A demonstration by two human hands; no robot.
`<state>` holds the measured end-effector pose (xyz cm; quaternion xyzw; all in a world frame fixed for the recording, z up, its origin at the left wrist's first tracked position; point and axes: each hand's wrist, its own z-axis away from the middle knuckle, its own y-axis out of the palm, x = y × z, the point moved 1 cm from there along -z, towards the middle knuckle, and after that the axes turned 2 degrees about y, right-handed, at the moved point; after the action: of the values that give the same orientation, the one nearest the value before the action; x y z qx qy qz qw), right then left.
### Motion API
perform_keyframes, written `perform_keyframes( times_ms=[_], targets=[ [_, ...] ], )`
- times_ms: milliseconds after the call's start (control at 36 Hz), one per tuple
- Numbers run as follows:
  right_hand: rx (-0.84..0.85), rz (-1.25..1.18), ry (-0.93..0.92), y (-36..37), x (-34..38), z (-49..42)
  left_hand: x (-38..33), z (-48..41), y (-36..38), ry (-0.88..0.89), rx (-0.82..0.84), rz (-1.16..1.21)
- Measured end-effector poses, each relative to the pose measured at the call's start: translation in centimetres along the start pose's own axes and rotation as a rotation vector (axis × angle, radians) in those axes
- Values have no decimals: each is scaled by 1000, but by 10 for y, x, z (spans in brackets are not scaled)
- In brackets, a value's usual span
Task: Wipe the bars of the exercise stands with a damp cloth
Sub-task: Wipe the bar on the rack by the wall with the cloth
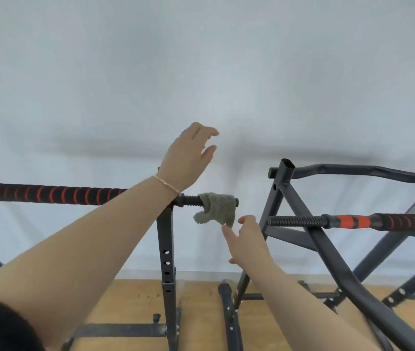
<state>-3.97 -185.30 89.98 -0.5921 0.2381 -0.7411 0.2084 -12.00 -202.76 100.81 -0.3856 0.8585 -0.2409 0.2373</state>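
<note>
Right fingers are straight and loose, gripping nothing; the index tip sits at the lower corner of the cloth, and we cannot tell if it touches. The right hand reaches up from below. Left fingers are released and spread, holding nothing; the left hand hovers above the bar, with a bracelet on the wrist. We see the grey-green cloth draped over the threaded end of the left bar, just beyond its upright post. The right stand is near, its red-black bar apart from the cloth. Wooden floor below, pale wall behind.
</note>
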Motion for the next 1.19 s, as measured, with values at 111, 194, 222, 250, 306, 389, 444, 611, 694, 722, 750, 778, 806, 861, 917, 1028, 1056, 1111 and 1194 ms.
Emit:
perform_keyframes(
  times_ms=[111, 194, 222, 250, 306, 389, 444, 611, 694, 722, 750, 778, 806, 861, 917, 1028, 1056, 1111, 1194],
  targets=[
    [-497, 277, -728, 6, 15, 1, 33, 60, -42, -229, -338, -57],
    [-630, 439, -1017, 16, 29, -34, 84, 86, -46, -302, 88, -479],
    [-625, 491, -1045, 20, 32, -47, 96, 91, -42, -263, 294, -616],
    [-607, 543, -1067, 24, 33, -59, 105, 95, -37, -227, 508, -731],
    [-565, 667, -1101, 30, 28, -78, 113, 98, -36, -133, 703, -748],
    [-572, 822, -1120, 33, 22, -92, 117, 98, -31, 20, 739, -767],
    [-599, 839, -1086, 33, 29, -93, 117, 102, -28, 65, 719, -858],
    [-283, 1113, -769, 32, 65, -98, 116, 112, -24, 55, 620, -868],
    [117, 848, -363, 22, 90, -103, 114, 113, -26, 10, 601, -853],
    [215, 786, -293, 20, 96, -104, 113, 114, -27, 6, 607, -855],
    [269, 760, -264, 20, 101, -105, 113, 114, -27, 2, 620, -849],
    [291, 763, -259, 22, 105, -106, 112, 113, -28, 1, 630, -849],
    [300, 776, -270, 27, 108, -106, 111, 112, -29, -4, 649, -851],
    [271, 788, -309, 39, 111, -106, 112, 110, -30, -12, 682, -851],
    [204, 804, -367, 47, 109, -106, 111, 109, -30, -8, 692, -844],
    [-101, 1046, -623, 50, 92, -98, 111, 106, -28, -44, 692, -810],
    [-178, 1098, -676, 50, 87, -93, 111, 105, -29, -65, 679, -805],
    [-293, 1113, -699, 56, 72, -84, 111, 103, -29, -60, 691, -808],
    [-560, 879, -823, 64, 46, -81, 110, 98, -31, -47, 758, -791]
  ],
)
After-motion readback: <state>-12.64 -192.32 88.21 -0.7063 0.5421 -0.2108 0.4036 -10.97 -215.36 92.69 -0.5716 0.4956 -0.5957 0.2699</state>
